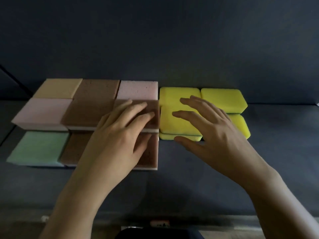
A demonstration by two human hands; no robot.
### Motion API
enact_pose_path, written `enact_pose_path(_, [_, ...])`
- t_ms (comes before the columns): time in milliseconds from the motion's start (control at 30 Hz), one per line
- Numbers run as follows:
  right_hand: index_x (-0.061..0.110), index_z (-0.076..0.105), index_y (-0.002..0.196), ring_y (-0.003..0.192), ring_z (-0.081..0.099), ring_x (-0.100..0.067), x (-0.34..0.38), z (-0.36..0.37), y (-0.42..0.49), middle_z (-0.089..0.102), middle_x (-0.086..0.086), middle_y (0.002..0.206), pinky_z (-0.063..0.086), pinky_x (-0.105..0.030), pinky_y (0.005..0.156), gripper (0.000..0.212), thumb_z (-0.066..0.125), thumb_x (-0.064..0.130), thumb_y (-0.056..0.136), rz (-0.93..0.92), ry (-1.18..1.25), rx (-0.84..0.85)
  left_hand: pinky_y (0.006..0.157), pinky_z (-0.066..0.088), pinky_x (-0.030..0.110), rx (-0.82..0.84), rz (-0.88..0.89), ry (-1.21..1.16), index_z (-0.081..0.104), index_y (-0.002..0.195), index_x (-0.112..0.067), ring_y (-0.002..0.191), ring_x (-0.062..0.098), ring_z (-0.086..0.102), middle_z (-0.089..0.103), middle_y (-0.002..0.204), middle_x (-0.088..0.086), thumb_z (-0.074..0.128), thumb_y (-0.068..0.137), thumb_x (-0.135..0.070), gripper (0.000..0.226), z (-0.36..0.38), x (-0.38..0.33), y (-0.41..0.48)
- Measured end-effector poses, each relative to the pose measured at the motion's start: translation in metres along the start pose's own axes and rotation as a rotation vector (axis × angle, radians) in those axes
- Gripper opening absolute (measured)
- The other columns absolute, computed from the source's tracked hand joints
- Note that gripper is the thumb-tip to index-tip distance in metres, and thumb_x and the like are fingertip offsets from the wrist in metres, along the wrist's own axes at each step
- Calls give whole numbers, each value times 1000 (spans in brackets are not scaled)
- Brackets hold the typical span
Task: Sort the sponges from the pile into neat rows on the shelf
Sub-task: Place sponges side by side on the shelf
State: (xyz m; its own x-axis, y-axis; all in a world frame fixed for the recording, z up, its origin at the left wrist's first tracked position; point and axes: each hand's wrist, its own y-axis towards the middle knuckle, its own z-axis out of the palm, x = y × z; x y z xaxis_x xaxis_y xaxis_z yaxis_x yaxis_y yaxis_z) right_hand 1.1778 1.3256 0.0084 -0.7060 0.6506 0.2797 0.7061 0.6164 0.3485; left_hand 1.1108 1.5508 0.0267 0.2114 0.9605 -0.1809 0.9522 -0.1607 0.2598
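1. The yellow sponges (224, 99) sit in a tight two-by-two block on the dark shelf (189, 178), and the block's front left one has another yellow one peeking out from under it
2. Butted up against the left side of the yellow block is a bigger patch of square-cut sponges in three rows, edges pretty much flush
3. Back row, going left from the yellow block: pink sponge (138, 89), speckled brown sponge (97, 89), tan sponge (57, 88)
4. Middle row, same direction: a brown-topped sponge (153, 109) right against the yellow, a second brown one (84, 112), then a pale pink one (41, 111)
5. Front row sits lower and further forward than the yellow block: front brown sponges (150, 156), partly hidden, with a green sponge (38, 147) furthest from the yellow
6. Left hand (120, 135) lies flat just left of the yellow block, fingers straight on the brown-topped sponge, gripping nothing
7. Right hand (212, 125) is spread wide over the yellow block, fingers apart and relaxed, holding nothing; can't tell if it's touching or just hovering
8. Behind the yellow block there's only a dark wall (155, 40)
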Motion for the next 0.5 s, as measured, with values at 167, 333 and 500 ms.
enact_pose_path(167, [18, 63, 125, 123, 52, -21, 40, -3, 7, 57, 1, 132, 49, -42, 92, 34, 62, 35, 95, -105, 117, -89, 100, 45, 41, -84, -108, -18, 64, 120, -14, 121, 22, 52, 54, 133, 1, 64, 79, -21, 42, -18, 0, -40])
enact_pose_path(333, [18, 64, 123, 111, 59, -22, 101, 17, 26, 61, 2, 124, 51, -40, 86, 35, 64, 31, 91, -236, 189, -67, 79, 53, 36, -153, -230, 57, 68, 108, -13, 99, 21, 61, 62, 116, -1, 64, 83, -22, 27, -38, 35, -93])
enact_pose_path(500, [20, 62, 126, 119, 57, -15, 181, 53, 47, 61, 4, 128, 51, -36, 93, 38, 66, 33, 91, -334, 264, 9, 73, 51, 32, -166, -368, 99, 68, 110, -17, 94, 18, 64, 65, 111, -4, 65, 85, -25, 27, -64, 82, -162])
